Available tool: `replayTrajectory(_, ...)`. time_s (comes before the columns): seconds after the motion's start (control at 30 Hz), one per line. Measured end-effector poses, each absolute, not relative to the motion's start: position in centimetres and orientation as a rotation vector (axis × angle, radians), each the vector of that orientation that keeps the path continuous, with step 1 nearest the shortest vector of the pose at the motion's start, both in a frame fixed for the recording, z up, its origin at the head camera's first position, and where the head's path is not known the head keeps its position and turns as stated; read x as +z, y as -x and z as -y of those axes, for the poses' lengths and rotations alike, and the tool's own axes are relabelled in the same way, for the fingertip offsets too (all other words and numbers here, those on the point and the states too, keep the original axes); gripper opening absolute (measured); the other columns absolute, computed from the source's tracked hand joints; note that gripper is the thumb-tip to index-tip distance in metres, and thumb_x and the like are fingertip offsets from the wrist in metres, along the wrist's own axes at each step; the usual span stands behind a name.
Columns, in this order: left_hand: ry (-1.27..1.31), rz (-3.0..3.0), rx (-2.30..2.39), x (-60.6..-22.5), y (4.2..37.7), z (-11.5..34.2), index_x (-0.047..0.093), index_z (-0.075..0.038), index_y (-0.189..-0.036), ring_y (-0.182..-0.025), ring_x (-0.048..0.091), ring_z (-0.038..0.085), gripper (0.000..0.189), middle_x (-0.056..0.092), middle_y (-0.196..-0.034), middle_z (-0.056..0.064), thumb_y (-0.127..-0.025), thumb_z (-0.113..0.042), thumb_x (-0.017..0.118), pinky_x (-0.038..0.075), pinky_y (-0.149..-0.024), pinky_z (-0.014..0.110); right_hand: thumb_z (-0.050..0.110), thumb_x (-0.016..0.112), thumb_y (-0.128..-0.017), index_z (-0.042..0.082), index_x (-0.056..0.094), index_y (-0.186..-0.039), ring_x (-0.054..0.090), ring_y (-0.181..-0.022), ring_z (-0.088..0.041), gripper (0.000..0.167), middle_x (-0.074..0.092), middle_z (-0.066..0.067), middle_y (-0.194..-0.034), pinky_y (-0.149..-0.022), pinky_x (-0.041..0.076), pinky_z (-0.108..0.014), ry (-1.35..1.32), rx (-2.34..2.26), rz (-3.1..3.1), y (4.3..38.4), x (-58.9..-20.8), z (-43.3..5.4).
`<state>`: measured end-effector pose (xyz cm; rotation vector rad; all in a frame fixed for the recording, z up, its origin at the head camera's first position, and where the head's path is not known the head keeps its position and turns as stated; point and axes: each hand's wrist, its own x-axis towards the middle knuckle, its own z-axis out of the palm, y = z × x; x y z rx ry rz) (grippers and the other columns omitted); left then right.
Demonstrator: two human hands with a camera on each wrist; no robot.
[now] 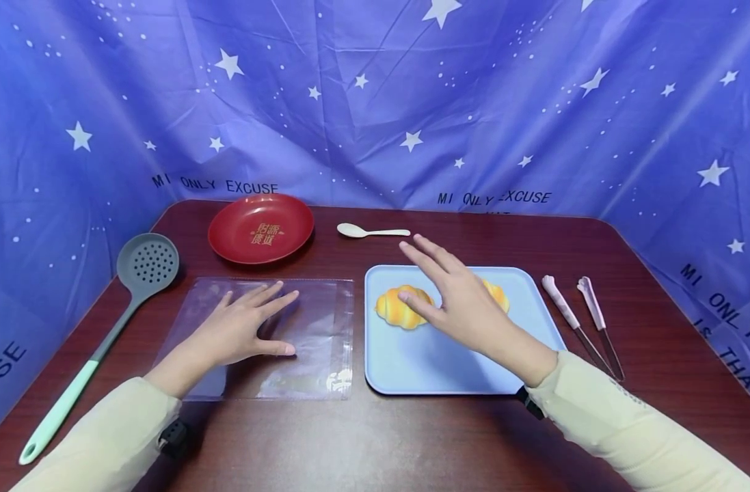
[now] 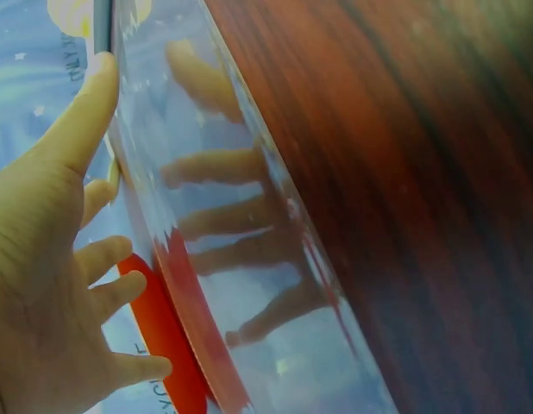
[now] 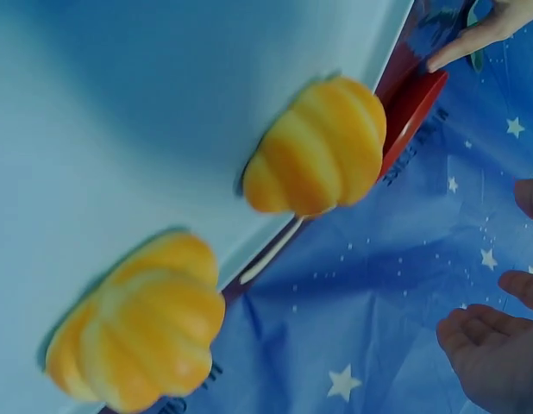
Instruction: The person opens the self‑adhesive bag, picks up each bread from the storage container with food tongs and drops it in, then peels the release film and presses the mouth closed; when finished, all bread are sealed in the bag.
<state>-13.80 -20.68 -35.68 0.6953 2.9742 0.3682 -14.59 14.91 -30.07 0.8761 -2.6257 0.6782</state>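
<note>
My left hand hovers with spread fingers over a clear plastic bag lying flat on the table; in the left wrist view the bag's glossy surface mirrors the fingers. Over a light blue tray my right hand hangs, fingers extended and holding nothing. Two croissant-shaped breads lie on that tray. The left croissant is partly behind my thumb, and the other croissant is mostly hidden by the hand. Both croissants show whole in the right wrist view, apart from the fingers.
A red plate sits at the back left, with a white spoon to its right. Along the left edge lies a grey slotted skimmer with a mint handle. Tongs or two pink-handled utensils lie right of the tray. A starry blue cloth hangs behind.
</note>
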Motion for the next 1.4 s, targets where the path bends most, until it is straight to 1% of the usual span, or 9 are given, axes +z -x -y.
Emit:
replayTrajectory(0.1,-0.631,-2.913,0.379,-35.9,13.9,21.1,0.042,-0.021,-0.157,-0.147,0.029,0.045,0.097,0.032,-0.162,0.019,-0.079,-0.071,0.072,0.016,-0.105,0.083,0.034,0.075,-0.094,0.016,0.042,-0.156,0.047,-0.139,-0.035,0.073,0.036,-0.009,-0.162,-0.097,0.051,-0.055,-0.895,0.696,2.675,14.3,-30.5,-14.1)
replayTrajectory(0.2,-0.595,-2.888,0.367,-36.1,14.0,21.4,0.041,-0.021,-0.157,-0.148,0.027,0.046,0.099,0.031,-0.163,0.019,-0.078,-0.072,0.072,0.015,-0.103,0.084,0.037,0.075,-0.094,0.018,0.041,-0.157,0.049,-0.137,-0.035,0.075,0.034,-0.008,-0.163,-0.097,0.051,-0.054,-0.925,0.708,2.717,14.0,-31.0,-13.3)
replayTrajectory(0.33,-0.553,-2.859,0.348,-36.2,14.2,21.7,0.039,-0.021,-0.158,-0.148,0.025,0.046,0.102,0.030,-0.163,0.020,-0.077,-0.072,0.073,0.015,-0.101,0.086,0.037,0.074,-0.094,0.013,0.045,-0.154,0.047,-0.138,-0.034,0.071,0.032,-0.010,-0.164,-0.098,0.051,-0.053,-0.987,0.705,2.754,13.8,-31.6,-12.1)
replayTrajectory(0.43,-0.534,-2.840,0.343,-36.2,14.4,21.9,0.038,-0.021,-0.159,-0.149,0.024,0.046,0.103,0.029,-0.163,0.020,-0.077,-0.072,0.073,0.015,-0.101,0.086,0.037,0.074,-0.094,0.009,0.048,-0.152,0.046,-0.139,-0.035,0.069,0.033,-0.013,-0.163,-0.103,0.048,-0.053,-1.043,0.697,2.778,13.6,-32.1,-11.3)
replayTrajectory(0.57,-0.528,-2.831,0.357,-36.2,14.5,22.3,0.038,-0.020,-0.158,-0.148,0.023,0.047,0.103,0.028,-0.163,0.021,-0.077,-0.071,0.073,0.017,-0.101,0.086,0.037,0.074,-0.094,0.009,0.049,-0.151,0.048,-0.137,-0.037,0.068,0.035,-0.015,-0.161,-0.108,0.044,-0.052,-1.106,0.680,2.812,13.4,-32.6,-10.4)
replayTrajectory(0.87,-0.527,-2.810,0.374,-36.1,14.6,23.3,0.038,-0.020,-0.158,-0.147,0.023,0.049,0.105,0.027,-0.163,0.023,-0.074,-0.071,0.076,0.019,-0.099,0.086,0.037,0.073,-0.095,0.008,0.050,-0.150,0.044,-0.141,-0.038,0.067,0.036,-0.015,-0.161,-0.112,0.039,-0.052,-1.168,0.635,2.868,13.4,-32.9,-9.0)
replayTrajectory(1.07,-0.483,-2.755,0.364,-35.7,14.9,23.2,0.037,-0.017,-0.158,-0.148,0.019,0.052,0.108,0.024,-0.164,0.024,-0.073,-0.068,0.079,0.018,-0.099,0.086,0.039,0.072,-0.095,0.004,0.050,-0.149,0.044,-0.142,-0.035,0.067,0.041,-0.020,-0.157,-0.113,0.038,-0.051,-1.236,0.521,2.849,13.6,-33.2,-8.2)
replayTrajectory(1.2,-0.438,-2.726,0.372,-35.6,15.1,23.1,0.036,-0.016,-0.158,-0.148,0.016,0.052,0.109,0.022,-0.164,0.024,-0.072,-0.065,0.081,0.017,-0.098,0.087,0.041,0.071,-0.095,0.003,0.051,-0.148,0.047,-0.140,-0.034,0.068,0.045,-0.021,-0.154,-0.112,0.040,-0.051,-1.275,0.456,2.833,13.6,-33.5,-7.6)
replayTrajectory(1.4,-0.406,-2.692,0.389,-35.4,15.4,22.8,0.034,-0.016,-0.159,-0.149,0.014,0.052,0.110,0.019,-0.165,0.025,-0.072,-0.060,0.084,0.015,-0.095,0.089,0.046,0.067,-0.097,0.004,0.050,-0.149,0.047,-0.140,-0.033,0.069,0.043,-0.022,-0.155,-0.112,0.039,-0.050,-1.302,0.357,2.869,13.5,-34.1,-6.7)
